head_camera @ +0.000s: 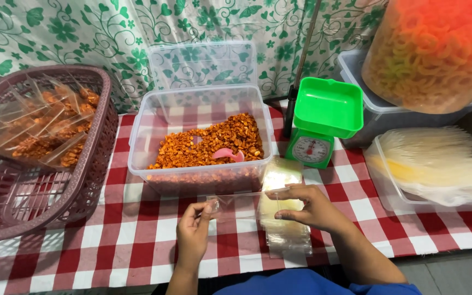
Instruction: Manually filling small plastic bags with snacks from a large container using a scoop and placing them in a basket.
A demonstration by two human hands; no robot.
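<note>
My left hand (pixel 195 232) pinches the left end of an empty clear plastic bag (pixel 236 205) just above the checked tablecloth. My right hand (pixel 301 207) holds the bag's right end, fingers over a stack of clear bags (pixel 285 240) lying on the table. Right behind the hands stands a clear plastic tub (pixel 200 106) holding orange fried corn snack (pixel 198 150) with a pink scoop (pixel 228 154) in it.
A mauve basket (pixel 91 164) with filled snack bags sits at left. A green kitchen scale (pixel 323 125) stands at right of the tub. Further right are a tray of clear bags (pixel 438 164) and a big jar of orange ring snacks (pixel 438 49). The tub's lid (pixel 203 63) leans on the curtain.
</note>
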